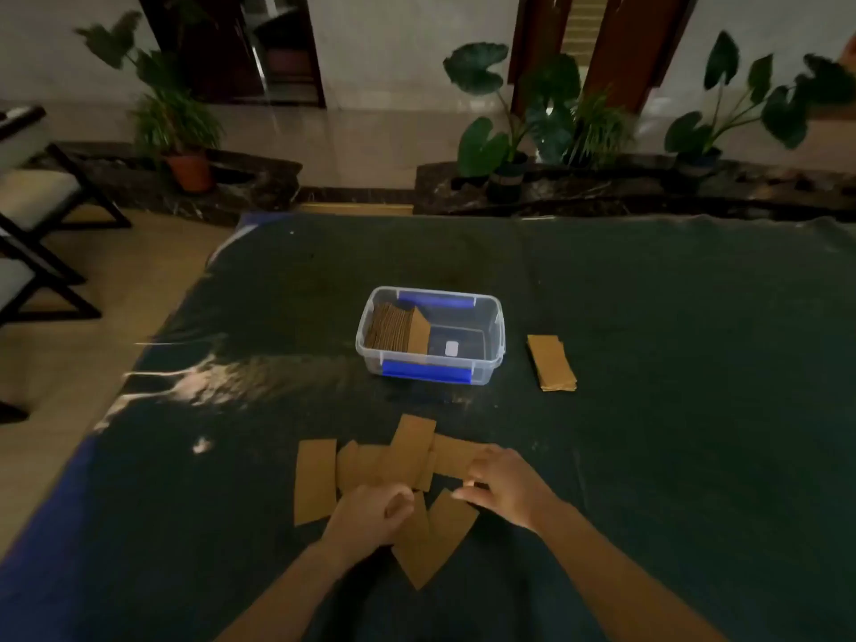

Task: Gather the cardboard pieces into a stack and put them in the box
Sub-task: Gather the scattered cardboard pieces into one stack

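Note:
Several brown cardboard pieces (316,484) lie spread and overlapping on the dark table near its front. My left hand (370,514) rests on them with its fingers curled over a piece; whether it grips one I cannot tell. My right hand (502,486) lies on the right end of the spread, fingers bent and pinching the edge of a piece. A clear plastic box (491,359) with blue clips stands beyond, holding a leaning row of cardboard pieces (393,329) in its left half. A small cardboard stack (551,362) lies to the box's right.
The table (671,456) is covered in dark cloth with a blue edge at the left. Chairs (41,215) stand to the left on the tiled floor. Potted plants (185,132) line a low ledge behind the table.

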A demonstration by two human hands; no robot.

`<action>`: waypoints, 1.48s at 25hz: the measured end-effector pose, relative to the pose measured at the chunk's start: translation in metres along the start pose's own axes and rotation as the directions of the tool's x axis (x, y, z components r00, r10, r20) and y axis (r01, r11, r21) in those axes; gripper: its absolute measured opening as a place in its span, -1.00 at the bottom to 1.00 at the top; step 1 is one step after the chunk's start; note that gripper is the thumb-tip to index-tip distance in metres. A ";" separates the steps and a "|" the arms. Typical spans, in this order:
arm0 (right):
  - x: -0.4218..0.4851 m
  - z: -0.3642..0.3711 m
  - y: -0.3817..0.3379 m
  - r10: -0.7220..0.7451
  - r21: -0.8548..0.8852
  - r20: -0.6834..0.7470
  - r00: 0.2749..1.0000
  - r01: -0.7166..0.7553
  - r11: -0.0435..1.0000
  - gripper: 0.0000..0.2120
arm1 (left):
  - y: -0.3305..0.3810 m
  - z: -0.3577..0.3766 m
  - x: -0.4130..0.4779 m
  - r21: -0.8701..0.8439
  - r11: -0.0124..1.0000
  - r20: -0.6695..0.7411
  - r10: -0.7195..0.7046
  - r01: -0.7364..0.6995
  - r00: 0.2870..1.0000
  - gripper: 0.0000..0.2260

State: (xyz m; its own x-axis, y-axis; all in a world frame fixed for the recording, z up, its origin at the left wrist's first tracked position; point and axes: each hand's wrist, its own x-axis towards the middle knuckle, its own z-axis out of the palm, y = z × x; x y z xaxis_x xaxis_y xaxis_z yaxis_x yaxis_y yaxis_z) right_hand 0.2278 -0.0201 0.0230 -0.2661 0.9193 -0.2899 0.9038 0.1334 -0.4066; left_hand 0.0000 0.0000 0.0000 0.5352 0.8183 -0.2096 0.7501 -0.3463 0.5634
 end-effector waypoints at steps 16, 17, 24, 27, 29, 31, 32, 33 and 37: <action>0.034 0.049 -0.028 0.557 0.114 0.127 0.821 -0.570 0.814 -0.75 | -0.026 0.014 0.013 0.082 0.937 0.032 -0.343 0.339 0.939 -0.60; 0.035 0.043 -0.025 0.531 0.122 0.108 0.841 -0.541 0.832 -0.82 | -0.030 0.010 0.011 -0.001 0.934 0.011 -0.357 0.357 0.934 -0.70; 0.092 0.002 0.003 0.460 -0.175 0.050 0.886 -0.446 0.878 -0.45 | -0.066 -0.015 0.003 -0.172 0.749 -0.254 -0.662 0.640 0.706 -0.79; 0.102 0.010 0.006 0.504 -0.175 0.105 0.857 -0.483 0.858 -0.33 | -0.071 -0.016 0.007 -0.298 0.712 -0.191 -0.697 0.636 0.691 -0.78; 0.099 0.011 0.010 0.540 -0.145 0.086 0.838 -0.525 0.838 -0.32 | -0.072 -0.017 0.007 -0.405 0.694 -0.166 -0.696 0.595 0.699 -0.79; 0.092 0.011 0.011 0.549 0.001 0.102 0.830 -0.552 0.834 -0.39 | -0.075 -0.019 0.003 -0.478 0.680 -0.163 -0.690 0.556 0.705 -0.77; 0.086 0.011 0.011 0.544 0.109 0.125 0.830 -0.557 0.823 -0.44 | -0.079 -0.021 0.000 -0.520 0.663 -0.166 -0.697 0.539 0.697 -0.72; 0.078 0.012 0.012 0.539 0.200 0.149 0.829 -0.559 0.804 -0.49 | -0.083 -0.025 -0.004 -0.565 0.639 -0.175 -0.711 0.522 0.681 -0.64; 0.032 0.009 0.016 0.597 0.353 0.207 0.775 -0.629 0.693 -0.72 | -0.092 -0.045 0.004 -0.677 0.551 -0.135 -0.745 0.488 0.653 -0.45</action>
State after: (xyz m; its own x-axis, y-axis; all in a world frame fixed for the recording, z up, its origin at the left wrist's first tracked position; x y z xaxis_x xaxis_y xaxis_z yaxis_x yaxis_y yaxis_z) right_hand 0.2309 0.0079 -0.0009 0.2645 0.7153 -0.6469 0.6756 -0.6161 -0.4050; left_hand -0.0843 0.0558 -0.0165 -0.2616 0.8543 -0.4491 0.4113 0.5196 0.7489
